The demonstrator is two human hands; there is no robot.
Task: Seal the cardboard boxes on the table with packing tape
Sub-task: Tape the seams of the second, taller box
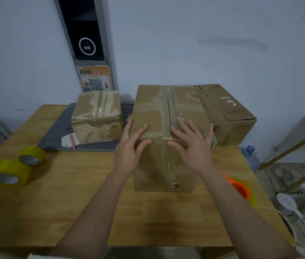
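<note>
A tall cardboard box [166, 165] stands in the middle of the wooden table [73, 212], its top flaps closed with tape along the centre seam. My left hand [131, 146] and my right hand [192, 144] lie flat on the near top edge of this box, fingers spread, thumbs pressing on the front face beside the seam. A smaller taped box [96, 116] stands at the back left. A wider box [230, 113] sits behind on the right. Two yellow tape rolls [7, 174] [32, 156] lie at the left. An orange tape dispenser [241, 189] rests at the right.
A grey mat [58, 131] with a paper scrap and a pen lies under the small box. A wall and a dark panel with a poster [95, 77] stand behind. Off the right table edge are a water bottle [251, 157], wooden rails and clutter on the floor.
</note>
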